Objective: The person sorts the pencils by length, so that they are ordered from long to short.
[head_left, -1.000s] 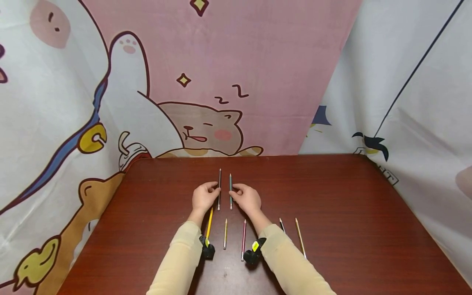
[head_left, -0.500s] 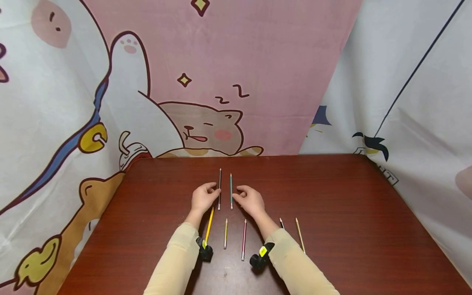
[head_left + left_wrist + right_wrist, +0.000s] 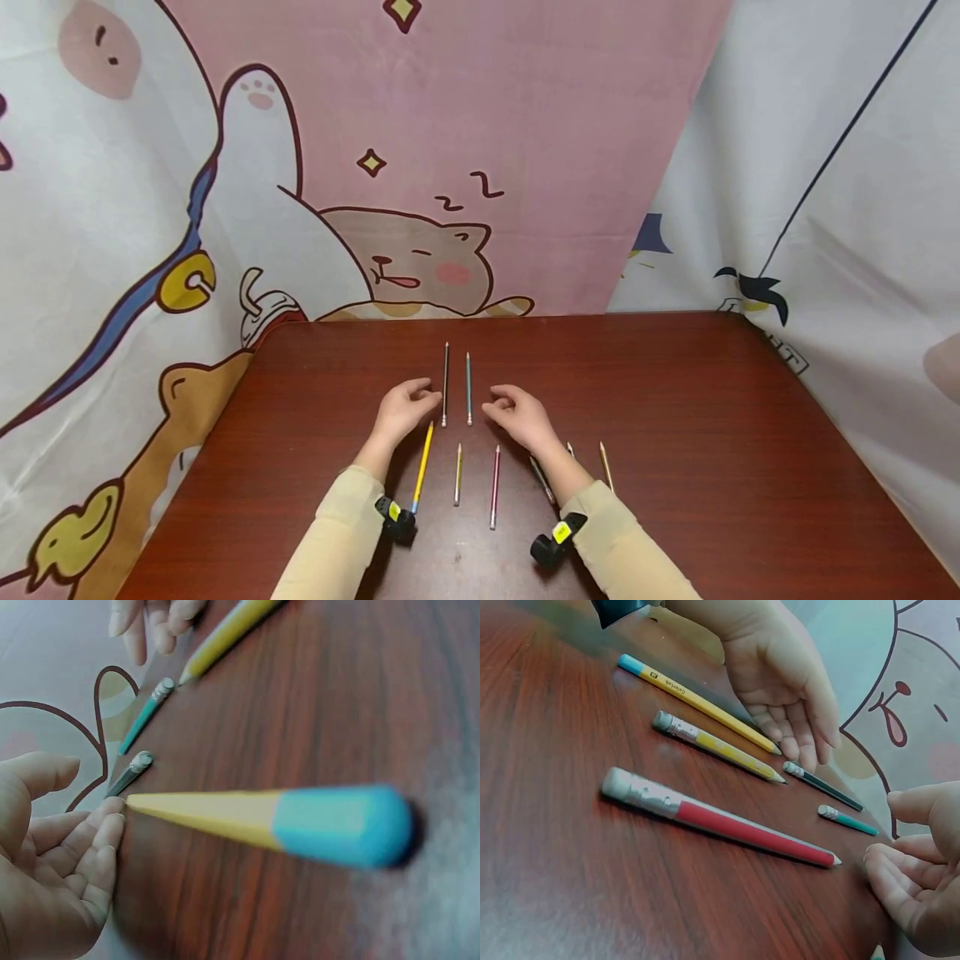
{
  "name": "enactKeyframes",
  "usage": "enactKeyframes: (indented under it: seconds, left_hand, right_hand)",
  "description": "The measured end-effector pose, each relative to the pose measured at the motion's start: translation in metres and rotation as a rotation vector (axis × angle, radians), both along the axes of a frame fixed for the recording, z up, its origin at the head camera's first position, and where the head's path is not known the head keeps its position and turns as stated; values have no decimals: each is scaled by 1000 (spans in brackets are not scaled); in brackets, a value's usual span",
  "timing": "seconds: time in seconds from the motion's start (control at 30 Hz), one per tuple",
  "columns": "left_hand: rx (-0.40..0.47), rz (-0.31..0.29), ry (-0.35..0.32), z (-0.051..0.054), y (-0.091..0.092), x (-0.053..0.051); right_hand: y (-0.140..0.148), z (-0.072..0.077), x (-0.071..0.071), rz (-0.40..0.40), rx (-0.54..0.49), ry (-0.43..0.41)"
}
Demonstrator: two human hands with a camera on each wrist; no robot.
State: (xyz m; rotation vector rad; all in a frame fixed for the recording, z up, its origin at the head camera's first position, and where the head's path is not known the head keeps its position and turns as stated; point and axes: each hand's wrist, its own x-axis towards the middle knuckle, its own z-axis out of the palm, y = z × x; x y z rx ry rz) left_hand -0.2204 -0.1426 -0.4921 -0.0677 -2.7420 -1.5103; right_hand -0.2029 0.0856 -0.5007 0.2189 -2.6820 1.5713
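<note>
The left hand (image 3: 405, 412) and right hand (image 3: 523, 417), both empty with fingers loosely bent, flank the near-parallel black pencil (image 3: 446, 385) and teal pencil (image 3: 468, 389). Best to lift away gently, nudging neither; whether the left touches black is hard to tell.

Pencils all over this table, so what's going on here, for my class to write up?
A person's left hand is close beside a dark pencil, and the right hand is apart from a green pencil. Neither hand is holding anything. Those two pencils lie side by side, tips toward the far edge of the table. Nearer lie a blue-ended yellow pencil, a short yellow pencil and a red pencil, with more pencils around the right arm.
</note>
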Motion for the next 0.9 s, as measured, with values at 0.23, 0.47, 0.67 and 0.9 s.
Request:
enactKeyframes:
  seconds: [0.23,0.47,0.67,0.9]
  left_hand:
    - [10,-15,-6,1,-9,11]
    - [-3,-45,3,2,-18,26]
    - [5,-84,9,3,-23,41]
    - [24,-120,9,10,-26,57]
  right_hand:
    - [20,5,16,54,-84,86]
    - [48,13,26,24,-62,33]
    - [73,20,39,52,-52,87]
    - [99,23,53,72,-21,114]
